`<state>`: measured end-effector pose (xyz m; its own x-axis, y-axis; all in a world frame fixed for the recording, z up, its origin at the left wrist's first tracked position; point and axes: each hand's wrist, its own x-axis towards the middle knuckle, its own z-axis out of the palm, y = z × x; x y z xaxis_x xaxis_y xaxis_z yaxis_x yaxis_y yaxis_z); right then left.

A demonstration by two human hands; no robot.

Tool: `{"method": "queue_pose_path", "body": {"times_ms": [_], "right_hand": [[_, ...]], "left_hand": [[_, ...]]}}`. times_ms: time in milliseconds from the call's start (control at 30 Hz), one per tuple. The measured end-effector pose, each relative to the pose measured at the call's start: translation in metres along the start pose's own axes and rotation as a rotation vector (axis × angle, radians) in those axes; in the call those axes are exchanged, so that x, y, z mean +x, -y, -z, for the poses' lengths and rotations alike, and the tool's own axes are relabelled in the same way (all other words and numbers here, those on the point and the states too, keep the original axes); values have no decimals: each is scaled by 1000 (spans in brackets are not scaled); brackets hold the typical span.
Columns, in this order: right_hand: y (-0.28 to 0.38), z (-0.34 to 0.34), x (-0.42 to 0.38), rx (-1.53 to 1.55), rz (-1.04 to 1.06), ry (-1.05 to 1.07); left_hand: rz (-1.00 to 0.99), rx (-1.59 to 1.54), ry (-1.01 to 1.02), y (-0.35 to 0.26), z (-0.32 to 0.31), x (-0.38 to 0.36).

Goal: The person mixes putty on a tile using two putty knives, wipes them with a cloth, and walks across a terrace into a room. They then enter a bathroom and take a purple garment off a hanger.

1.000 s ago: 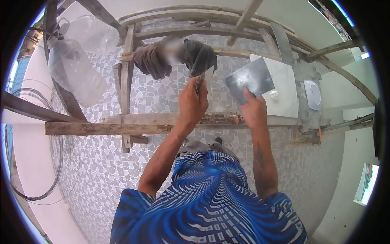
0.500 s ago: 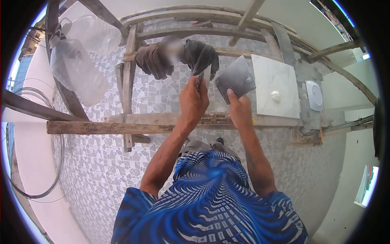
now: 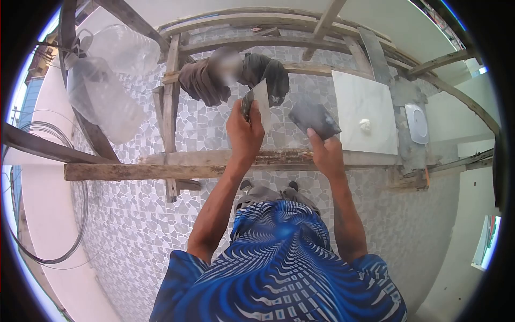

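My left hand [image 3: 245, 131] is closed around a flat, light-grey plate [image 3: 260, 102] with a dark part at the fingers. The plate stands nearly on edge, tilted up and away from me; I cannot make out its exact kind. In my right hand [image 3: 326, 153] a dark grey, roughly square sheet [image 3: 315, 119] is pinched at its near edge, thumb on top. A pale haze hangs over that sheet. The two held things are apart, both above the far side of a wooden beam [image 3: 145, 170].
A white board [image 3: 365, 102] bearing a white lump [image 3: 365, 126] lies at right, near a white oval plastic piece [image 3: 416, 123]. Dark clothing [image 3: 204, 80] hangs over a rail ahead. Clear plastic jugs [image 3: 104, 96] hang at left, above coiled wire [image 3: 80, 214]. Stone-patterned tiles [image 3: 134, 225] cover the floor.
My left hand has moved left and its plate has turned to show more of its face. The dark sheet in my right hand has tipped flatter, and that hand has shifted slightly right and nearer.
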<state>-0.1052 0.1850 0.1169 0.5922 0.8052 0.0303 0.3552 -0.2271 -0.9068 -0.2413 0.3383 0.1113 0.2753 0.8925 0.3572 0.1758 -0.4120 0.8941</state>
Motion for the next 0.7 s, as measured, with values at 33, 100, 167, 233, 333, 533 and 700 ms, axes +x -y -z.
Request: {"method": "queue_pose_path", "body": {"times_ms": [33,100,167,233,333,533,700], "right_hand": [[-10,4,0,-20,30,-60],[-13,11,-6,8,-9,-43],[-3,20,-13,-41,103,-114],[-9,34,-16,-151,186,-127],[5,50,-20,-217,231,-130],[25,75,-26,-400,476,19],[25,89,-20,-543,626,91]], "left_hand": [[52,-21,35,-5,5,1],[160,-68,108,-10,13,2],[-166,-95,129,-2,12,2],[-371,-79,185,5,15,3],[-503,15,309,5,26,3],[-672,115,445,-9,30,5],[-758,86,539,-6,29,6]]}}
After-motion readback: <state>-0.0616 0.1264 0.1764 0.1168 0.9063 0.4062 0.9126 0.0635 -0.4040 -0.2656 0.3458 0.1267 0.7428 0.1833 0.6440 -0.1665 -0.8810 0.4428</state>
